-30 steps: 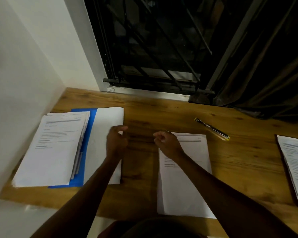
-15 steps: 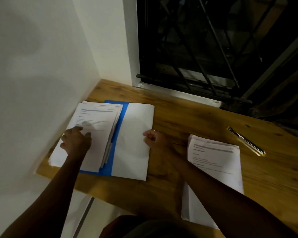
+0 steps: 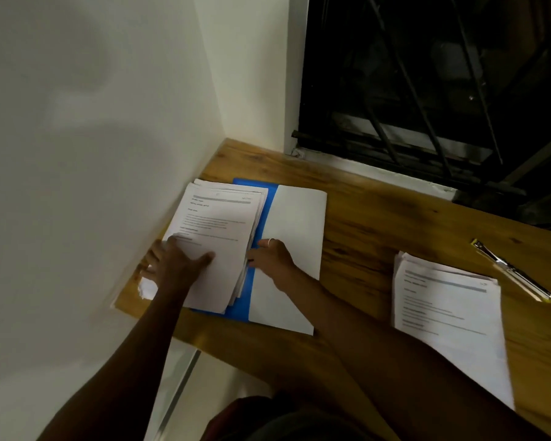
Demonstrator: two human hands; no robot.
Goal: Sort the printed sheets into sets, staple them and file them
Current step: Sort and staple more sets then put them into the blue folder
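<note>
The stack of printed sheets [image 3: 218,224] sits on the left half of an open blue folder [image 3: 252,300], jammed into the worktop [image 3: 363,224] corner right by the wall [image 3: 93,154]. The top page has a grey header bar and a few lines of text too blurry to read, and the edges underneath are kinda fanned out, not squared up. The left hand [image 3: 175,265] lies flat on the stack's near end, its grip wide with the fingers spread. The right hand [image 3: 271,259] is at the stack's right edge with its fingertips tucked against the sheets, and honestly can't tell if that grip is pinching them. A second pile [image 3: 449,313] lies well off to the right, near a slim metal tool [image 3: 512,272].
</note>
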